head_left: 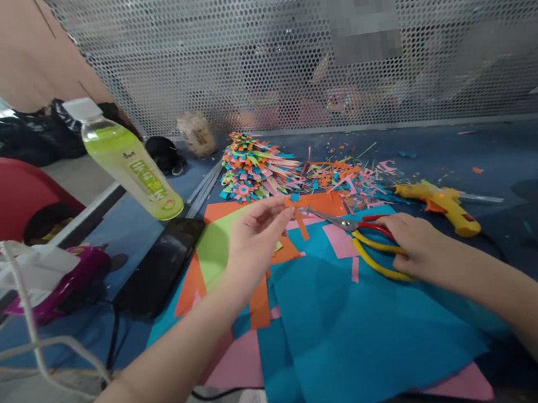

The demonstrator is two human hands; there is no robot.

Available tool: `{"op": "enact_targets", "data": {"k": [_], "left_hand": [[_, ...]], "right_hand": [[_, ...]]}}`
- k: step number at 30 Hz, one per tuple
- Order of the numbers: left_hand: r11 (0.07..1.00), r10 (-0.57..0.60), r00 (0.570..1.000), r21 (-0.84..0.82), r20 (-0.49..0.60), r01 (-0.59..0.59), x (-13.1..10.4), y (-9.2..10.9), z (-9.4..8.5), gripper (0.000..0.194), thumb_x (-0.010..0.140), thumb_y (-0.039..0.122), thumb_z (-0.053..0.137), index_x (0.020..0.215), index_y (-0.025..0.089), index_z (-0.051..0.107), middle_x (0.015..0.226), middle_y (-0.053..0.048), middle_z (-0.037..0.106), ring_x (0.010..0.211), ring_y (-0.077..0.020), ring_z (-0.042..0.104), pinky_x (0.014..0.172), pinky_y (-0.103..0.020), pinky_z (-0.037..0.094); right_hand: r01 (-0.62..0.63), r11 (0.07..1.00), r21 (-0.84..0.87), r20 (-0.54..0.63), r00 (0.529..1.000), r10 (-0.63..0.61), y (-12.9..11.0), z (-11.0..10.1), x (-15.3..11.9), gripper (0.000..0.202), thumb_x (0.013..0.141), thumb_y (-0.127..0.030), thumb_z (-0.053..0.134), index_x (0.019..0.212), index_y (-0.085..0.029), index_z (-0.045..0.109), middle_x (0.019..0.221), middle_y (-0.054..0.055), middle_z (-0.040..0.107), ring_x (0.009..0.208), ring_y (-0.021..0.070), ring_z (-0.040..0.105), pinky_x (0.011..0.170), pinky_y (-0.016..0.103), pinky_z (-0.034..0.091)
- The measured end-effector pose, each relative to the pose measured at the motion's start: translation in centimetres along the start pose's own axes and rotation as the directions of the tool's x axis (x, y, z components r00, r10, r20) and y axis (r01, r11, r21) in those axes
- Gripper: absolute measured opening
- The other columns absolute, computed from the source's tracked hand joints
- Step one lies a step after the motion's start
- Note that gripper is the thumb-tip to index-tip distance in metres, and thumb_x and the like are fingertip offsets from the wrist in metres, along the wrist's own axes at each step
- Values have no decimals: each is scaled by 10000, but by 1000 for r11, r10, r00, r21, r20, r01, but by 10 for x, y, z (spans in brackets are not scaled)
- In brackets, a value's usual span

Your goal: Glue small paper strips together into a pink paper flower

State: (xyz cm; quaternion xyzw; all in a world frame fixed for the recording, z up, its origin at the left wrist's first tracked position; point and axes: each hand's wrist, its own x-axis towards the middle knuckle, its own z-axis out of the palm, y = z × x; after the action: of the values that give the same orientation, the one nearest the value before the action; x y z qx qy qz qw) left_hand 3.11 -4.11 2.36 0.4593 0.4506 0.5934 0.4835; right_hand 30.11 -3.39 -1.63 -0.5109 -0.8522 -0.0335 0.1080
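My left hand [256, 233] is over the middle of the table, thumb and fingertips pinched on a small blue paper piece [295, 197]. My right hand [419, 243] grips scissors [348, 224] with red and yellow handles. The blades point left and lie close to the left fingertips. Beneath both hands lie coloured sheets: a large blue sheet [353, 323], a green sheet [215, 246], orange paper [260, 304] and pink paper [338, 241]. Behind them stands a cone of many folded paper bits [254, 167], with a pile of paper scraps [351, 176] to its right.
A yellow glue gun [438, 203] lies at the right. To the left stand a green drink bottle [128, 158] and a dark phone [160, 268]. A jar [196, 133] sits near the perforated metal panel [276, 45]. White cable [31, 318] hangs at the left edge.
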Motion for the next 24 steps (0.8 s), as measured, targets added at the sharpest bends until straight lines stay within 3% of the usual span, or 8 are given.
{"op": "enact_targets", "data": {"k": [4,7,12,18,24], "left_hand": [[990,134,989,46,-67,-131,3,-1,-3,177,711,241,716,880,195,690,820,-2,692,787,-110,630,749,-243,491],[985,167,982,61,-86,-162,5,-4,-5,186,731,244,698,915,217,692,873,-1,697,841,-112,629,813,-257,485],[984,169,984,71,-55,-165,5,-5,-5,191,748,251,689,938,244,705,872,5,699,834,-114,625,785,-241,493],[980,142,988,134,55,-148,1,-2,-4,184,771,270,668,946,233,709,847,-7,687,817,-123,614,757,-244,491],[967,127,980,200,156,-157,-3,-4,-3,196,793,275,645,972,223,705,851,-25,675,837,-140,602,712,-238,489]], "right_hand": [[17,994,-106,-112,993,-29,-8,-7,1,207,706,-214,558,904,-172,515,798,121,615,684,262,556,586,377,437],[52,998,-35,-233,971,-59,-19,-20,4,253,749,-420,619,825,-223,479,741,86,591,622,224,510,540,353,411],[-9,990,142,-52,999,16,-38,-33,2,316,773,-481,601,913,-210,521,834,73,607,731,232,561,582,342,462],[29,975,218,-74,997,-13,-45,-32,0,296,782,-463,591,936,-212,558,864,84,638,784,256,594,610,365,492],[-33,961,276,29,999,26,-47,-36,2,309,777,-470,614,946,-217,560,908,79,654,833,257,619,591,339,494]]}}
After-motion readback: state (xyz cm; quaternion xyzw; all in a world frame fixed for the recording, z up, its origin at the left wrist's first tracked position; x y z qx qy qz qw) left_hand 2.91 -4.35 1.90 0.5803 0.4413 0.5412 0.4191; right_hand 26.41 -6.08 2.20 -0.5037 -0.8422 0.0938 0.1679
